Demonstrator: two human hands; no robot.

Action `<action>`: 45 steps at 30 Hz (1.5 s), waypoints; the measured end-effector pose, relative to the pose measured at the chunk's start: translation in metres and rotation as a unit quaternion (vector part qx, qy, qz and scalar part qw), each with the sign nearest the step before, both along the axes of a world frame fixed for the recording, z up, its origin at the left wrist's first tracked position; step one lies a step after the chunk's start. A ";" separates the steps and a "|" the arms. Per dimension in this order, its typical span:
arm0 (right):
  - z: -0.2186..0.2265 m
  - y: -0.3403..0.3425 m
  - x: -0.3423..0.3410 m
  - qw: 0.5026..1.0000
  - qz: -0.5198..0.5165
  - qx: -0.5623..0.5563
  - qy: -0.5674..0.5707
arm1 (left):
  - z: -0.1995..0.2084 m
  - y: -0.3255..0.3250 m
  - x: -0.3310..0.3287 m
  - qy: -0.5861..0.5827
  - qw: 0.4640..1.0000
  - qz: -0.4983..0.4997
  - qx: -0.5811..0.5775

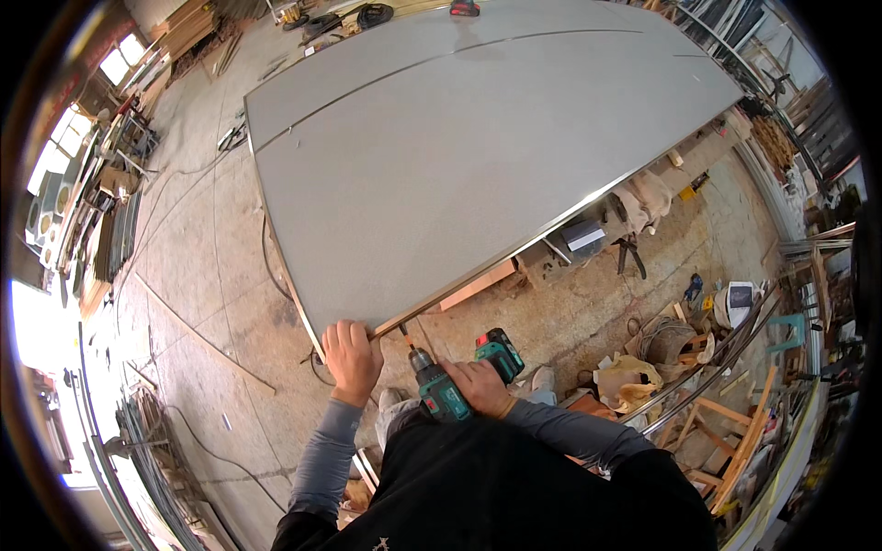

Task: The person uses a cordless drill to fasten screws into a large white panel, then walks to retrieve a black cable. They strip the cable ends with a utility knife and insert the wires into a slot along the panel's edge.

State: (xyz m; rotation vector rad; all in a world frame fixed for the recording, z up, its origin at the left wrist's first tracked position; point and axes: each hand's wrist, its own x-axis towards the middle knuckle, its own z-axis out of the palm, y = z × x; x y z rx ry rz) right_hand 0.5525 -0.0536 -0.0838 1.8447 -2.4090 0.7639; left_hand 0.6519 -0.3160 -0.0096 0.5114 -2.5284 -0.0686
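A large grey panel (441,174) with a metal-edged frame stretches out ahead of me. My left hand (349,360) grips its near corner, fingers lying over the edge. In my right hand (480,386) is a green and black cordless drill (443,389), held by the handle, its battery pack to the right. The drill's chuck and bit point up and away from me at the panel's near edge, just right of my left hand. Whether the tip touches the edge is hard to make out.
A red-and-black tool (465,8) lies on the panel's far side. Under the near edge are cloths (646,200) and a black clamp-like tool (630,257). At right stands a wooden chair-like frame (735,436) among clutter. A long wooden strip (202,335) and cables lie on the floor at left.
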 end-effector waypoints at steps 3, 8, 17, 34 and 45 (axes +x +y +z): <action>-0.004 0.001 -0.001 1.000 0.004 -0.005 0.013 | 0.004 0.003 -0.001 0.007 1.000 -0.003 0.000; -0.003 -0.003 -0.001 1.000 -0.001 -0.023 0.020 | -0.001 0.000 0.003 -0.006 1.000 0.008 -0.011; -0.002 -0.001 -0.001 1.000 0.009 -0.018 0.015 | 0.004 0.006 0.003 0.020 1.000 -0.001 0.002; 0.021 0.006 0.010 0.994 0.021 0.032 -0.101 | 0.008 0.010 0.013 -0.016 0.999 0.028 0.008; 0.018 0.009 0.019 0.999 0.006 -0.017 -0.028 | 0.005 0.009 0.018 -0.012 0.999 0.026 0.015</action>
